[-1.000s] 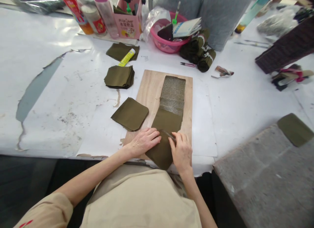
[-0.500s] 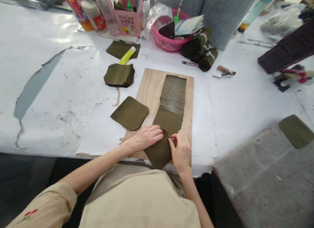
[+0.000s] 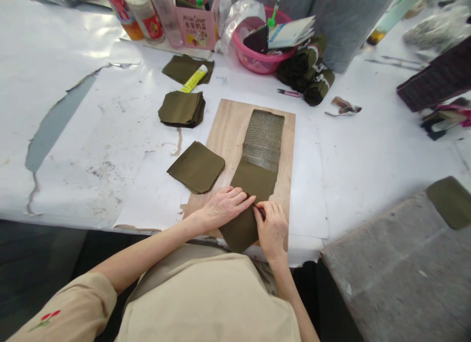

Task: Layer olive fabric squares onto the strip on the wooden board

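My left hand (image 3: 230, 204) lies with its fingers stretched out across the top edge of an olive-green fabric piece (image 3: 241, 234). That piece hangs slightly past the near edge of a wooden board (image 3: 225, 131). At its upper right edge, my right hand (image 3: 273, 226) pinches the fabric between thumb and fingers; the fingertips partly hide the grip. Just beyond the hands, a plain olive piece (image 3: 255, 177) lies on the board, followed by a strip with a shiny, ribbed-looking surface (image 3: 264, 136). A loose stack of olive pieces (image 3: 196, 168) overlaps the board's left edge.
Further back are two more olive stacks (image 3: 182, 108), a yellow glue stick (image 3: 194, 78), thread snips (image 3: 289, 92) and a pink basin (image 3: 250, 62). Dark olive rolls (image 3: 318, 87) sit beside the basin. A grey slab (image 3: 390, 268) at right carries one olive piece (image 3: 451, 202).
My left fingers have slid right along the fabric edge, closer to my right hand. The right hand keeps its pinch. The whole view has shifted slightly.
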The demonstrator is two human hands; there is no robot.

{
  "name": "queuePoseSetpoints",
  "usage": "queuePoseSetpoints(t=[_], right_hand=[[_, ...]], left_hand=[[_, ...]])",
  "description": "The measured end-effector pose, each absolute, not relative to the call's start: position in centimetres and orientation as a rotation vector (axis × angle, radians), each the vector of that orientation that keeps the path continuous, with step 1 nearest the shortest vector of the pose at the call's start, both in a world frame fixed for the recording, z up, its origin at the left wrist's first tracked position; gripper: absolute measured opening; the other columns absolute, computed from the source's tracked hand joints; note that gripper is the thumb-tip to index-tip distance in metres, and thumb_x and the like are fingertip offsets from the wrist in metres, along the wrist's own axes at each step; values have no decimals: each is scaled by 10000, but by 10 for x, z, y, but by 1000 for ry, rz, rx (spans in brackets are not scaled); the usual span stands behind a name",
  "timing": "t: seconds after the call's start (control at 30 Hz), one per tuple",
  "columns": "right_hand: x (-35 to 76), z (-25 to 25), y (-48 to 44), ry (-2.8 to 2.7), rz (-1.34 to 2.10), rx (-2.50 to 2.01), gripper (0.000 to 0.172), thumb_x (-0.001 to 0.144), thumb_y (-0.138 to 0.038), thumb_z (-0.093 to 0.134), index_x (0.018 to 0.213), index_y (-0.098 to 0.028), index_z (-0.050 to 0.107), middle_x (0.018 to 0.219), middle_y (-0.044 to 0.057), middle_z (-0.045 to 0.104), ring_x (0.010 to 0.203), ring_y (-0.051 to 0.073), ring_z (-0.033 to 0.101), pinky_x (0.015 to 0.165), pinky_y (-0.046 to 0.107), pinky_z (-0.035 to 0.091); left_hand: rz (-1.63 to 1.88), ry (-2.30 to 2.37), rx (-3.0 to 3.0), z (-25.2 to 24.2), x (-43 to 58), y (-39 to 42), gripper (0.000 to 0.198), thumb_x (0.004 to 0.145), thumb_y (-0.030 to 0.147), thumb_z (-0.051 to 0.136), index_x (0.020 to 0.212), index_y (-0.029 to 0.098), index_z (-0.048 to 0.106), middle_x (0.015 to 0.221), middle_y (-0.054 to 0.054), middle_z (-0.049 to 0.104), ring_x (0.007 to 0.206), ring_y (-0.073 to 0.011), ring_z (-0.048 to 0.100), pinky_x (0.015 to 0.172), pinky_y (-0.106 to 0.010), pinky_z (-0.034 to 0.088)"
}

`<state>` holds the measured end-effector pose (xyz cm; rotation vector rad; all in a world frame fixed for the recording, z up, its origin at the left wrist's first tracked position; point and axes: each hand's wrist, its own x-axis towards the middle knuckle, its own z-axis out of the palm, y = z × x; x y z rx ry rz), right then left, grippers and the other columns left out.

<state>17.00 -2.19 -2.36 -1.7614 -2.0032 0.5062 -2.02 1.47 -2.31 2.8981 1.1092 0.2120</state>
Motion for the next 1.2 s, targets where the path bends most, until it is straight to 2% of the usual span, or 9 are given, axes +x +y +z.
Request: queuePoseSetpoints(t=[0.17,0.3,0.8,1.0,1.2], right_hand=[[172,-29,-25,-2071,431,-1675,220,983,-281,474,1029,-205,675,963,65,669,908,194,554,833,324,438],[174,-33,-26,-2116,313,-1634,243,979,-239,490,1103,-226,698,921,53,656,869,174,545,802,290,440],[173,-35,-25,-2069,274,-1595,231,966,-227,520,1067,-227,728,874,46,642,839,158,543,779,271,454],[173,-36,-26,-2100,261,-1611,247,960,-208,527,1114,-240,718,877,44,630,834,159,535,775,271,448],[174,-37,-27,-2132,235,-1609,265,957,-195,527,1142,-249,709,881,45,621,835,165,528,773,275,439]], left_hand=[[251,1116,2898,-28,-22,14,334,998,165,419,1325,136,481,1096,-96,618,1038,-211,561,903,-342,458],[272,1108,2908,-28,-23,13,321,1002,171,416,1308,119,498,1103,-100,620,1064,-211,562,918,-347,467],[398,1114,2877,-30,-23,13,278,994,181,445,1245,116,546,1074,-90,627,1048,-216,565,906,-349,480],[387,1121,2865,-33,-24,12,283,996,189,443,1251,119,545,1084,-89,621,1059,-220,560,917,-355,475],[269,1164,2844,-29,-22,12,365,1004,182,413,1359,107,458,1084,-104,614,1060,-211,560,903,-337,480]])
